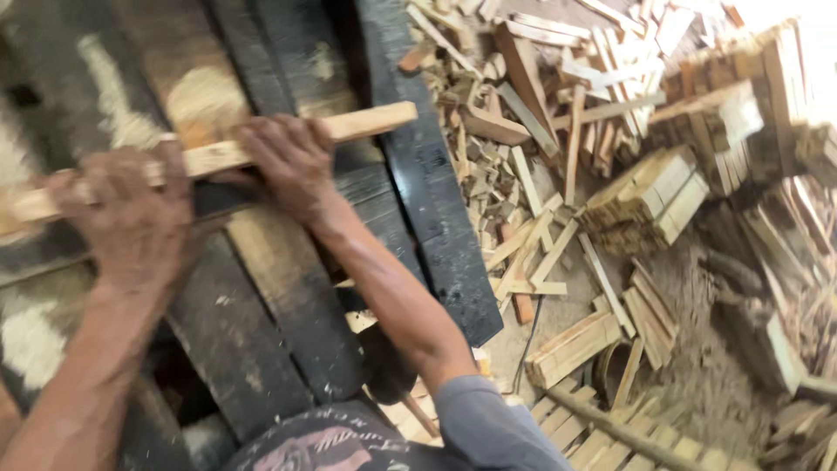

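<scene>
A long pale wooden stick (366,122) lies across a dark, worn work surface (261,288), running from the left edge up to the right. My left hand (131,218) grips it near its left end. My right hand (292,161) holds it at its middle, fingers curled over the top. The stick's right end sticks out past my right hand, free. The picture is blurred by motion.
Right of the dark table edge (436,218), the floor is covered with several loose wooden offcuts (523,174). Neat bundles of cut sticks (654,196) are stacked further right, and more lie at the bottom (575,344). Sawdust covers the ground (697,349).
</scene>
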